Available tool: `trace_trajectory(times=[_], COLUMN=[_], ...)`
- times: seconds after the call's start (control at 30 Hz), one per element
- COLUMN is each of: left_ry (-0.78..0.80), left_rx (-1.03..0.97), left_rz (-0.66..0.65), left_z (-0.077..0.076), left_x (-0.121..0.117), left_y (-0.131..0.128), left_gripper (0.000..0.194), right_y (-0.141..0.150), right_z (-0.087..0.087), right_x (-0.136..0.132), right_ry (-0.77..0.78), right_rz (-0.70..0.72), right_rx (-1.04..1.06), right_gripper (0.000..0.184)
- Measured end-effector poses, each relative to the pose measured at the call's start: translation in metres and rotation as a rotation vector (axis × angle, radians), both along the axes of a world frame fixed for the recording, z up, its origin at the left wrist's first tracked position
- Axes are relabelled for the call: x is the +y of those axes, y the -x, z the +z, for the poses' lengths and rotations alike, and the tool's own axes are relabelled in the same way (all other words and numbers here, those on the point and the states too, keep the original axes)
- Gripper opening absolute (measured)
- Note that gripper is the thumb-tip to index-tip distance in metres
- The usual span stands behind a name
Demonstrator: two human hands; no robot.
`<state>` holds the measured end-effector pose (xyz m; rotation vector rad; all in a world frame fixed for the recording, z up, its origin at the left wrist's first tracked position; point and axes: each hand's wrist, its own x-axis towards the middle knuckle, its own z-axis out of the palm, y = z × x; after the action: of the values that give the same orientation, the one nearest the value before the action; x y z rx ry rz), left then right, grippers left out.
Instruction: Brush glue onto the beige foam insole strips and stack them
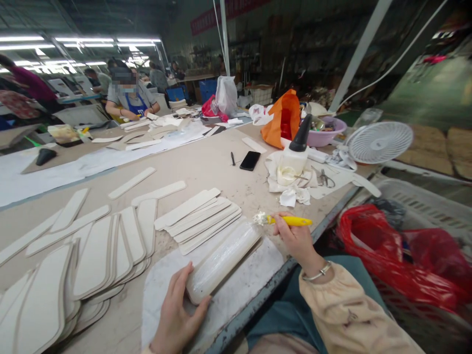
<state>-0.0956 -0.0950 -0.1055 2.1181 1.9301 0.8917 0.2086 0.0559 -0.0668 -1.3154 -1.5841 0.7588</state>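
My right hand (295, 237) is closed around a yellow-handled brush (293, 221), its bristles caked with white paste. The brush tip hovers at the far end of a long pale panel (221, 263), whose top shines with a wet, clear coat. Against the panel's near end rests my left hand (180, 309), thumb and fingers spread around its corner. Under the panel lies a white sheet (158, 290). Just beyond it sits a fanned stack of narrow white strips (201, 216).
Many rounded white pieces (94, 260) overlap on the left. Farther back are a phone (250, 160), a glue bottle with black nozzle (293, 160), scissors (325, 179), an orange bag (283, 120) and a white fan (379, 142). Red plastic bags (391, 255) fill a crate at right. A co-worker (131, 98) sits across.
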Motion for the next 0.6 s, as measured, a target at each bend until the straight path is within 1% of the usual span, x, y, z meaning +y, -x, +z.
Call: trace_trajectory(times=[0.1, 0.17, 0.27, 0.33, 0.43, 0.53, 0.6], left_ry=[-0.007, -0.010, -0.004, 0.003, 0.015, 0.036, 0.042], left_rx=[0.005, 0.008, 0.009, 0.008, 0.002, -0.024, -0.048], left_rz=[0.009, 0.009, 0.009, 0.014, 0.015, 0.001, -0.007], left_z=[0.000, 0.000, -0.001, -0.001, 0.001, 0.004, 0.004], left_x=[0.000, 0.000, 0.000, 0.000, -0.002, -0.005, -0.006], left_y=[0.000, 0.000, 0.001, 0.001, 0.000, -0.002, -0.003], left_gripper=[0.072, 0.072, 0.072, 0.072, 0.072, 0.075, 0.077], right_y=[0.004, 0.008, 0.014, 0.016, 0.015, 0.007, 0.003], right_z=[-0.007, -0.009, -0.007, -0.004, -0.002, -0.004, -0.007], right_x=[-0.002, -0.006, -0.013, -0.018, -0.020, -0.013, -0.006], right_ry=[0.008, 0.034, 0.070, 0.139, 0.240, 0.247, 0.271], right_rz=[0.057, 0.098, 0.193, 0.231, 0.169, 0.074, -0.010], right_rx=[0.016, 0.020, 0.046, 0.133, 0.323, 0.474, 0.615], right_gripper=[0.028, 0.026, 0.036, 0.041, 0.033, 0.029, 0.029])
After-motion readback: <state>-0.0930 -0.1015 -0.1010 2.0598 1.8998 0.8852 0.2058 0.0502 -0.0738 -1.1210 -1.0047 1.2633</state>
